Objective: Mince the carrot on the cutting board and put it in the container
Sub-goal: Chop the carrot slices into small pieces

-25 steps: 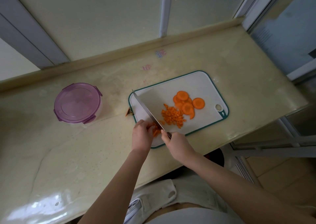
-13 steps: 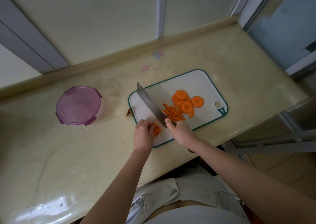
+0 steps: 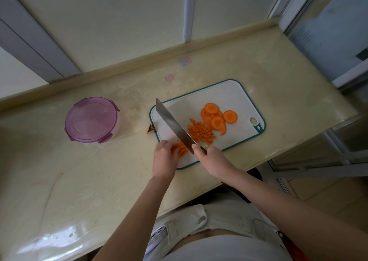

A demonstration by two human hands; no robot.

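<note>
Right hand [image 3: 212, 158] is wrapped tight round the handle of the cleaver [image 3: 173, 126], with the forefinger laid up along the spine. The flat of the blade is showing, so it's leaning over a bit. I can't tell if the edge is actually down on the board.

Left hand [image 3: 164, 158] has its fingers curled down, pinning a little bunch of carrot strips [image 3: 182, 149] at the near edge of the cutting board [image 3: 229, 93], right next to the blade.

If it were me, I'd tuck those fingertips back, let the knuckles ride against the flat of the blade, and walk the hand backward with short, even chops. Don't lift the edge higher than the knuckles. The strips are small and close to the board's edge, so they could easily roll or hop off.

On the other side of the blade is the minced pile [image 3: 201, 132], and past that are the carrot rounds [image 3: 216, 117], overlapping and not cut down yet. So there's a fair bit left, I reckon.

The container [image 3: 91, 119] sits on the desk [image 3: 99, 181] well off to the left of the board with its purple lid [image 3: 90, 115] on, so that needs to come off before anything goes in. There's also a carrot end [image 3: 150, 129] on the desk just beside the board's left edge.
</note>
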